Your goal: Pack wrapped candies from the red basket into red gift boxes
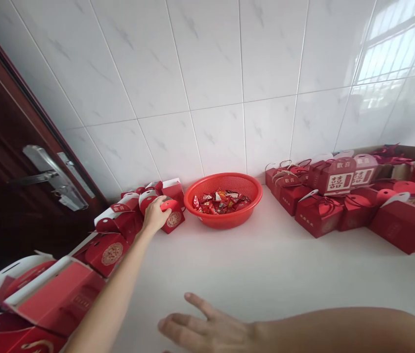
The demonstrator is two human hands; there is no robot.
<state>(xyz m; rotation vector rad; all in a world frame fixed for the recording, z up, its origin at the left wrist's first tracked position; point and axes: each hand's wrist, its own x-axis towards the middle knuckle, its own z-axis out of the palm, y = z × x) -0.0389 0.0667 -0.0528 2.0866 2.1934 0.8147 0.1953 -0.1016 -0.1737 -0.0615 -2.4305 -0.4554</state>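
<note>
My left hand (154, 214) reaches forward and grips the top flap of a small red gift box (173, 220) with a round pale emblem on its front. Part of that box is hidden behind my fingers. Low in the view, my right hand (207, 329) hovers over the white surface with its fingers spread and nothing in them. A red plastic basket (225, 223) of wrapped candies (225, 201) stands just right of the gripped box, by the wall.
Red boxes (106, 252) with open tops line the left side. On the right stand several closed red boxes (319, 215) with cord handles, and a carton (413, 162) holding ribbons. White wall tiles (214, 63) rise behind; a dark door (5, 122) is at left.
</note>
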